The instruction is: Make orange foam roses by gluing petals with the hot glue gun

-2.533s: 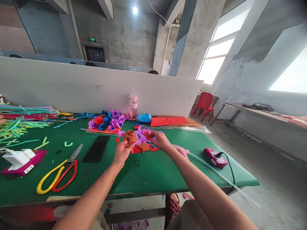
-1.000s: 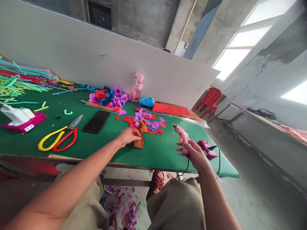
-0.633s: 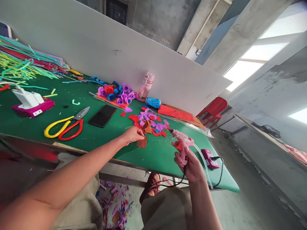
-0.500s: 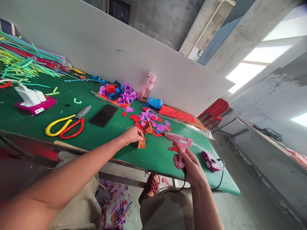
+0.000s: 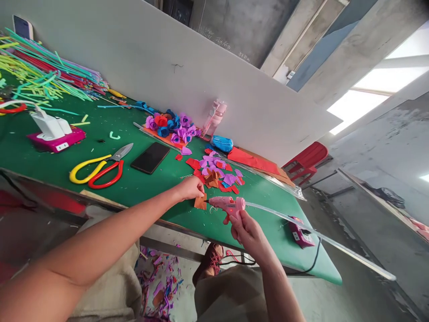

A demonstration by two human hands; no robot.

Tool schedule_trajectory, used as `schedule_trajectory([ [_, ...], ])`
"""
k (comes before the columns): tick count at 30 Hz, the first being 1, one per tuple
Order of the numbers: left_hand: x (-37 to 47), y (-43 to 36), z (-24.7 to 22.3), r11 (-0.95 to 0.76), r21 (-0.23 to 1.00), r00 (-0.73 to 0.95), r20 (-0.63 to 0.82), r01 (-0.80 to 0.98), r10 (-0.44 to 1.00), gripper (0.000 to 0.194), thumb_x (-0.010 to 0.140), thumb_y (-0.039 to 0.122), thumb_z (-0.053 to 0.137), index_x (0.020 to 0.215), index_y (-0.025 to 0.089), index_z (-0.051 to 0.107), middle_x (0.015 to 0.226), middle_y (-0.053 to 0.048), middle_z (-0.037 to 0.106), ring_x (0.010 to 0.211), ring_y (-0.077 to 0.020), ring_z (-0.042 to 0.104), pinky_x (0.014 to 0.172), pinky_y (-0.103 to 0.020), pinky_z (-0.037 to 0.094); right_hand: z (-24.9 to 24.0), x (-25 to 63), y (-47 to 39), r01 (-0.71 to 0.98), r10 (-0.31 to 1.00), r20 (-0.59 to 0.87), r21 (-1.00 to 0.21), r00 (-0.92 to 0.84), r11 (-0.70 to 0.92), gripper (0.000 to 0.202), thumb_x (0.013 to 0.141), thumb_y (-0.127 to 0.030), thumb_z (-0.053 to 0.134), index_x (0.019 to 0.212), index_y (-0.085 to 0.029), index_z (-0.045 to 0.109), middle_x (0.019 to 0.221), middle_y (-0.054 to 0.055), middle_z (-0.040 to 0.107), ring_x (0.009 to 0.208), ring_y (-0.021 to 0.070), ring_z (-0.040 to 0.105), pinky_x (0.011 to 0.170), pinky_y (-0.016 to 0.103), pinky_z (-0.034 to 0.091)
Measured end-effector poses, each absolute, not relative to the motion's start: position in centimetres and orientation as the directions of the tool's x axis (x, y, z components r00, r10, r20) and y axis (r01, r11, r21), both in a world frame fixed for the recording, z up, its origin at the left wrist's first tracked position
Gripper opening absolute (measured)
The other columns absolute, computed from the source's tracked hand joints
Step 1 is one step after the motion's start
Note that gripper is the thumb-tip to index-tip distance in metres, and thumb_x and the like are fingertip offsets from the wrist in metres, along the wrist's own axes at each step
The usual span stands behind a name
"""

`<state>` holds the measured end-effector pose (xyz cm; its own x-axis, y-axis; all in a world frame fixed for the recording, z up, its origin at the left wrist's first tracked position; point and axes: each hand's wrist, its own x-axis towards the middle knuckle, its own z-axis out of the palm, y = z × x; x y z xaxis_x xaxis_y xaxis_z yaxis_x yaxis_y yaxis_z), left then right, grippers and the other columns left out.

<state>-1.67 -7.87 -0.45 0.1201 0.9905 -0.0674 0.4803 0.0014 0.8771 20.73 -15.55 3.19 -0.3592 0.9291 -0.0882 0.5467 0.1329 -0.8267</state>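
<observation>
Between its fingertips my left hand [image 5: 193, 188] pinches a small brown piece of paper or felt [image 5: 200, 202] near the table's front edge. My right hand [image 5: 246, 228] is wrapped round the grip of a pink hot glue gun [image 5: 228, 205]. The gun points left, and its dark nozzle tip is at the right side of the brown piece; whether they touch I cannot tell. A long clear glue stick [image 5: 321, 235] sticks out of the gun's back. Just beyond my hands lies a heap of purple, red, brown and blue cut petals [image 5: 214, 170].
Scissors [image 5: 100, 169] and a black phone [image 5: 150, 158] lie left of my hands. Behind are finished paper flowers [image 5: 172, 127], a blue pouch [image 5: 221, 143] and red sheets [image 5: 253, 160]. Power strips [image 5: 55, 138] stand at both sides. Pipe cleaners [image 5: 50, 71] pile up at the far left.
My right hand has brought the glue gun left and turned it, so its nozzle is now at the brown piece. My left hand keeps hold of the piece. The view has shifted slightly.
</observation>
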Motion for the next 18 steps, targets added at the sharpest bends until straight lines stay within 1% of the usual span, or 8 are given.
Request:
schedule_trajectory([
  [4, -1.6, -7.9, -0.3, -0.01, 0.85, 0.123, -0.064, 0.526, 0.99, 0.008, 0.054, 0.011, 0.061, 0.05, 0.016, 0.066, 0.049, 0.001, 0.058, 0.055, -0.0136, 0.052, 0.051, -0.024, 0.03, 3.1, 20.2, -15.7, 0.618, 0.931, -0.053, -0.761, -0.362, 0.197, 0.036, 0.088, -0.052, 0.042, 0.082, -0.02, 0.056, 0.054, -0.003, 0.045, 0.047, 0.0115, 0.04, 0.046, 0.024, 0.032],
  [8, -1.6, -7.9, -0.4, -0.026, 0.838, 0.142, -0.061, 0.545, 0.988, 0.01, 0.054, 0.009, 0.058, 0.051, 0.015, 0.065, 0.049, 0.001, 0.058, 0.055, -0.0138, 0.052, 0.05, -0.024, 0.029, 3.1, 19.6, -15.9, 0.653, 0.924, -0.048, -0.722, -0.38, 0.23, 0.033, 0.089, -0.048, 0.04, 0.083, -0.021, 0.057, 0.055, -0.001, 0.049, 0.049, 0.0128, 0.042, 0.049, 0.024, 0.033],
  [13, -1.6, -7.9, -0.5, -0.055, 0.828, 0.164, -0.046, 0.559, 0.985, 0.011, 0.054, 0.009, 0.057, 0.052, 0.015, 0.066, 0.051, 0.0, 0.061, 0.056, -0.0143, 0.053, 0.051, -0.024, 0.031, 3.1, 19.3, -16.0, 0.678, 0.919, -0.056, -0.693, -0.39, 0.246, 0.031, 0.09, -0.046, 0.04, 0.087, -0.021, 0.057, 0.058, 0.001, 0.055, 0.053, 0.0152, 0.049, 0.051, 0.025, 0.036],
  [18, -1.5, -8.1, -0.2, -0.045, 0.81, 0.163, -0.063, 0.585, 0.985, 0.011, 0.056, 0.009, 0.056, 0.055, 0.014, 0.066, 0.054, 0.0, 0.062, 0.059, -0.0138, 0.055, 0.05, -0.023, 0.03, 3.4, 19.2, -16.0, 0.687, 0.912, -0.046, -0.673, -0.407, 0.273, 0.03, 0.091, -0.043, 0.039, 0.091, -0.02, 0.058, 0.058, 0.001, 0.055, 0.052, 0.0144, 0.049, 0.049, 0.023, 0.035],
])
